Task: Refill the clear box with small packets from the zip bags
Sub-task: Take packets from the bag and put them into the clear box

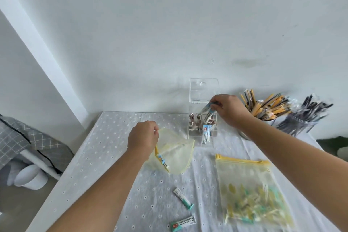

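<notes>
Far left: grey checked bedding [28, 143] off the table's [105, 175] left edge, well clear of the work. Next, left hand [143, 138] closed on the rim of a nearly spent zip bag [175, 156], holding its mouth up and open; only a few blue-tipped packets visible inside, near the lower corner. Below and right of that, 2 loose packets [183, 198] lying flat on the cloth, well apart from either hand and close to the near edge. Centre: clear box [202, 126] standing near the wall, lid tipped up and back, brown sachets in the rear compartments, 1 blue-topped packet upright in a front compartment. Right hand [228, 110] above the box, fingertips pinched together on a small bundle of blue-tipped packets [207, 112], tips angled down toward the compartments. Step in hand, by the look of it: dropping a handful into the box. Next move likely calls for loosening the pinch directly over 1 compartment, steering clear of the raised lid behind. Lower right: second zip bag [250, 192], zipped, full of yellow and green packets, untouched. Far right: 2 jars of wrapped sticks [282, 113] just beside the box, crowding the right wrist; open room mainly mid-table, between bags and box.
</notes>
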Demonstrator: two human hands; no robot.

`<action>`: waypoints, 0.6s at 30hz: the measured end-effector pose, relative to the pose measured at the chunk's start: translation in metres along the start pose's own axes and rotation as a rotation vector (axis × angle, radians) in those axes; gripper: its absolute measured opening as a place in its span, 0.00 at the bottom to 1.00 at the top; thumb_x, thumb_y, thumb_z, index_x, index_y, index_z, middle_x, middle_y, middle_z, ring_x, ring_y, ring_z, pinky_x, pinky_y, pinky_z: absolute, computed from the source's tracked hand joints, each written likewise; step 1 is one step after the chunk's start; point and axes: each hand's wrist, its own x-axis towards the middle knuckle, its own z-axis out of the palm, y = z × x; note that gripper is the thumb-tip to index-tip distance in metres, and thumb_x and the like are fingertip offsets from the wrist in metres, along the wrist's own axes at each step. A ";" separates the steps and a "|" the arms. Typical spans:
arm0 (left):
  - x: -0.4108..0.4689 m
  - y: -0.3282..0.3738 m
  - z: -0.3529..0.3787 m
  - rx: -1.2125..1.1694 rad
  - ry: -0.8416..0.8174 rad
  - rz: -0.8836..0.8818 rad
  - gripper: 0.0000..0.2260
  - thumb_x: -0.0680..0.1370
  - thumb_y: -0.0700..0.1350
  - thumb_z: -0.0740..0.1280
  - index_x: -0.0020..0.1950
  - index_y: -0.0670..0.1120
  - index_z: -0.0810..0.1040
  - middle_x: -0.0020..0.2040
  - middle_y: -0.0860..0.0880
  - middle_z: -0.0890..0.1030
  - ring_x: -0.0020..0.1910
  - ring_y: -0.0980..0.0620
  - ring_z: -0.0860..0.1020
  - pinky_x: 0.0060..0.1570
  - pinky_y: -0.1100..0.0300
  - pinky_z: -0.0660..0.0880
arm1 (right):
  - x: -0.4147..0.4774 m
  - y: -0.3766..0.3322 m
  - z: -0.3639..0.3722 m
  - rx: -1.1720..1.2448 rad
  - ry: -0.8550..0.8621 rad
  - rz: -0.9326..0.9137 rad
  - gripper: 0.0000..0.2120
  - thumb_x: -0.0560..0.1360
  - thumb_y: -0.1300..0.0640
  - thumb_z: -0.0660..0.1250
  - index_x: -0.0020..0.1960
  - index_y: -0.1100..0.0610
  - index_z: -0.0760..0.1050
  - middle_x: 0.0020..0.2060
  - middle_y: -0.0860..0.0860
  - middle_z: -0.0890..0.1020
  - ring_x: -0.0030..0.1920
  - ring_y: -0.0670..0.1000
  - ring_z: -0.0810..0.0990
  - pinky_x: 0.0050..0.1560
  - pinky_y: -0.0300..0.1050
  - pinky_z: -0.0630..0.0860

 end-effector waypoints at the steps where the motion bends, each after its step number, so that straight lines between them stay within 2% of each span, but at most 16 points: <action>1: -0.001 0.000 0.000 -0.002 0.003 0.001 0.07 0.75 0.42 0.64 0.48 0.48 0.82 0.43 0.45 0.84 0.42 0.44 0.81 0.42 0.55 0.78 | 0.007 0.010 0.003 -0.048 -0.013 0.024 0.07 0.77 0.60 0.63 0.51 0.58 0.80 0.46 0.55 0.82 0.44 0.54 0.78 0.43 0.45 0.73; 6: -0.008 -0.003 0.001 -0.014 0.013 -0.003 0.06 0.75 0.42 0.65 0.47 0.48 0.82 0.39 0.46 0.84 0.37 0.46 0.81 0.39 0.55 0.79 | 0.025 0.039 0.024 -0.238 -0.134 0.061 0.10 0.79 0.58 0.60 0.53 0.57 0.79 0.50 0.54 0.82 0.48 0.56 0.79 0.42 0.44 0.72; 10: -0.012 -0.007 0.002 -0.041 0.014 -0.003 0.06 0.75 0.42 0.66 0.47 0.48 0.82 0.34 0.47 0.83 0.32 0.47 0.80 0.36 0.54 0.79 | 0.032 0.052 0.041 -0.317 -0.289 0.085 0.12 0.78 0.60 0.57 0.52 0.54 0.79 0.50 0.54 0.83 0.46 0.55 0.79 0.43 0.46 0.75; 13: -0.012 -0.007 0.002 -0.051 0.019 -0.005 0.06 0.75 0.41 0.66 0.47 0.48 0.82 0.35 0.47 0.83 0.32 0.46 0.79 0.36 0.55 0.78 | 0.034 0.055 0.054 -0.356 -0.411 0.063 0.12 0.78 0.61 0.58 0.52 0.54 0.79 0.51 0.53 0.83 0.50 0.55 0.80 0.49 0.47 0.76; 15: -0.013 -0.006 0.002 -0.051 0.022 -0.005 0.06 0.75 0.41 0.67 0.47 0.48 0.82 0.36 0.46 0.83 0.33 0.46 0.80 0.37 0.55 0.78 | 0.034 0.054 0.061 -0.410 -0.471 0.023 0.11 0.79 0.59 0.59 0.55 0.53 0.79 0.52 0.51 0.83 0.52 0.53 0.80 0.51 0.44 0.72; 18: -0.014 -0.006 0.003 -0.058 0.024 -0.006 0.05 0.75 0.42 0.67 0.47 0.48 0.82 0.35 0.46 0.83 0.33 0.46 0.79 0.37 0.55 0.78 | 0.034 0.054 0.069 -0.489 -0.443 -0.020 0.12 0.79 0.60 0.60 0.56 0.50 0.79 0.52 0.48 0.83 0.52 0.51 0.81 0.57 0.45 0.72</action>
